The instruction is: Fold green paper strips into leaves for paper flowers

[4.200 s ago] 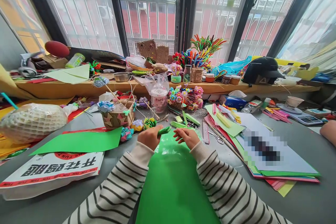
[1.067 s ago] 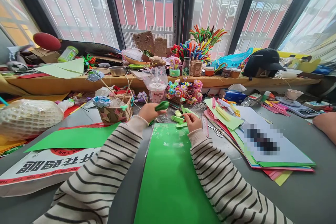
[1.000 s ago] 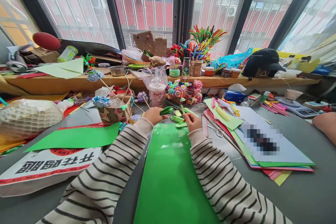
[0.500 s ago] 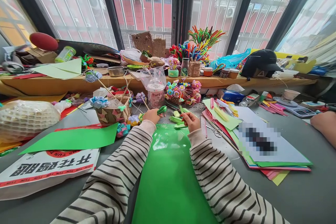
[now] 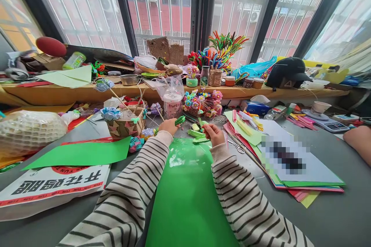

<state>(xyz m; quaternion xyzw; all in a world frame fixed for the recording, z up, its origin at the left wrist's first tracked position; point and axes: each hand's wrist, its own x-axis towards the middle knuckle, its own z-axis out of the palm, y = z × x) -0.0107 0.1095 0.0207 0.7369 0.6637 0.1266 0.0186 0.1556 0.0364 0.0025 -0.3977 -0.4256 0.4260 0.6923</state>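
Observation:
My left hand (image 5: 168,127) is closed around a bunch of narrow green paper strips (image 5: 180,120), whose ends stick out to the right. To its right, my right hand (image 5: 215,134) pinches a small light-green paper strip (image 5: 201,122) between thumb and fingertips. Folded green paper pieces (image 5: 195,133) lie between the two hands. Both forearms rest along a shiny green mat (image 5: 188,197), with the hands beyond its far edge.
A woven basket (image 5: 121,126) with paper flowers stands left of my left hand. A lidded drink cup (image 5: 172,102) is behind. Scissors (image 5: 238,147) and stacked paper (image 5: 319,171) lie right. Another person's arm (image 5: 359,142) shows at the right edge.
My right hand has moved slightly to the right, with the light-green strip still pinched. My left hand keeps its hold on the bunch. The view has shifted slightly.

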